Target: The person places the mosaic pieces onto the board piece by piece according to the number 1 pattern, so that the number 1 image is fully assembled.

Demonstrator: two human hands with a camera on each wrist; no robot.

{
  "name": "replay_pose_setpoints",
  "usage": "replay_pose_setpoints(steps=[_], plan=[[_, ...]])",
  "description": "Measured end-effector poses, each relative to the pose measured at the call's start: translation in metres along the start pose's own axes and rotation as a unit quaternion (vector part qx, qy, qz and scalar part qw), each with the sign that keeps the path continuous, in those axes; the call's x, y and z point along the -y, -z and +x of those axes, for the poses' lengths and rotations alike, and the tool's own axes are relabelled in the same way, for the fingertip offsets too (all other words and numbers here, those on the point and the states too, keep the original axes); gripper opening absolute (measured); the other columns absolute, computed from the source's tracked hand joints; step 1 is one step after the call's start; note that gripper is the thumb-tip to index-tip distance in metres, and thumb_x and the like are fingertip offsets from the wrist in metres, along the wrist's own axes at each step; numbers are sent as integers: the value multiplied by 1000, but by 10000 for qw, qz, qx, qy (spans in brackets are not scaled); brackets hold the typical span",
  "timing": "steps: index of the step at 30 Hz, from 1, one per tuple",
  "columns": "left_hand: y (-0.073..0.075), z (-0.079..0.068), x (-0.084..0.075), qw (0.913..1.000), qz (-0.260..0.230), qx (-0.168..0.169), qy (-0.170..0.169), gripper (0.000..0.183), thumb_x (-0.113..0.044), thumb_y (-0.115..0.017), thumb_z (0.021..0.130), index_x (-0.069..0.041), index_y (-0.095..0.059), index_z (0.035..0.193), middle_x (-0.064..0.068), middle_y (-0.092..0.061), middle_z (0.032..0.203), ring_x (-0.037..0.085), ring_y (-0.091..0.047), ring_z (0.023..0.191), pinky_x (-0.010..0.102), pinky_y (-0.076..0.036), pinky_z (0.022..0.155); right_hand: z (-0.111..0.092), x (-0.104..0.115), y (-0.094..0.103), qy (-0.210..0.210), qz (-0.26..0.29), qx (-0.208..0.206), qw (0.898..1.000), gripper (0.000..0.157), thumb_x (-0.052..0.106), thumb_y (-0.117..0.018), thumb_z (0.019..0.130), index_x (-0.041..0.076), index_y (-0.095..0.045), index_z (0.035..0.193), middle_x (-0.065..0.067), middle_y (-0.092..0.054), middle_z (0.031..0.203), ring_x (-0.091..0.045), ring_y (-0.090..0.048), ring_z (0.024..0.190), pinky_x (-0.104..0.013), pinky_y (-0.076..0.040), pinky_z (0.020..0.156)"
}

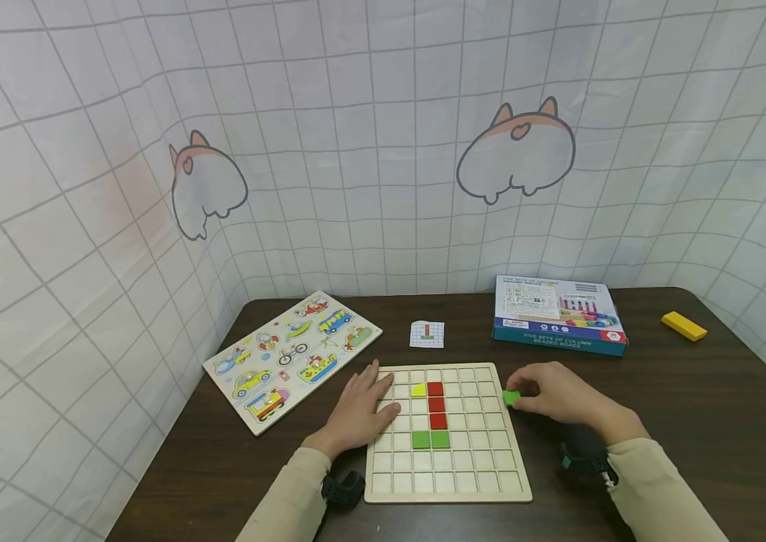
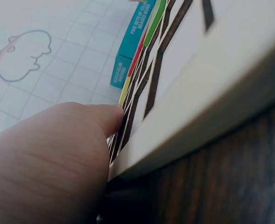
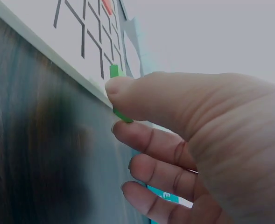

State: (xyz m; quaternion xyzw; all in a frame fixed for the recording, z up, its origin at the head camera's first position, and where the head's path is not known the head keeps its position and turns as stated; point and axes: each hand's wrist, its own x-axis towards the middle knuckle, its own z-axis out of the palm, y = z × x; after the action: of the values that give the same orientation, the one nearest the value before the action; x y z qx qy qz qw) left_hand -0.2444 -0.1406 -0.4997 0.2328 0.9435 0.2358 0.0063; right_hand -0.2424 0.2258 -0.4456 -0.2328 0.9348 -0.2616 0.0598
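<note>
A pale wooden grid board [image 1: 447, 497] lies on the dark table. Three red square tiles [image 1: 438, 405] form a column in its cells. Left of the top red tile sits a small yellow piece [image 1: 418, 391], and two green square tiles [image 1: 420, 440] lie side by side below. My left hand [image 1: 356, 410] rests on the board's left edge, fingers extended. Just beyond the right edge, my right hand [image 1: 566, 395] pinches another green tile [image 3: 114, 71] between thumb and index finger; the thumb covers part of it. The other right fingers are loosely bent in the right wrist view.
A small paper card [image 1: 427, 341] with a coloured grid pattern lies behind the board. To the left is a vehicle picture board [image 1: 268, 360]. A teal-edged box [image 1: 559, 339] stands at the back right, with a yellow block [image 1: 684, 326] farther right. Patterned curtains surround the table.
</note>
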Motion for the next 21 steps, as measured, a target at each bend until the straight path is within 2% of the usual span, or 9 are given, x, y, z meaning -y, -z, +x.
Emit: replay_pose_setpoints(steps=[11, 16, 21], plan=[[0, 0, 0, 10000, -25, -15, -16, 62, -45, -48, 101, -9, -39, 151, 18, -16, 161, 32, -12, 149, 52, -9, 120, 3, 15, -5, 184, 85, -50, 9998, 24, 23, -75, 87, 10, -72, 107, 6, -68, 96, -9, -56, 79, -31, -53, 72], [0, -1, 0, 10000, -29, -18, -17, 62, -45, -48, 101, -9, -39, 151, 18, -16, 161, 32, -13, 149, 52, -9, 120, 3, 20, -7, 165, 39, -55, 9998, 20, 24, -75, 87, 12, -73, 104, 8, -66, 91, -8, -54, 76, -26, -51, 69], [0, -1, 0, 10000, -20, -36, -38, 62, -45, -48, 101, -9, -39, 150, 18, -17, 161, 32, -13, 149, 52, -9, 120, 4, 25, -10, 357, 69, 32, 9993, 17, 24, -75, 87, 14, -73, 101, 10, -64, 88, -9, -52, 75, -25, -48, 65]])
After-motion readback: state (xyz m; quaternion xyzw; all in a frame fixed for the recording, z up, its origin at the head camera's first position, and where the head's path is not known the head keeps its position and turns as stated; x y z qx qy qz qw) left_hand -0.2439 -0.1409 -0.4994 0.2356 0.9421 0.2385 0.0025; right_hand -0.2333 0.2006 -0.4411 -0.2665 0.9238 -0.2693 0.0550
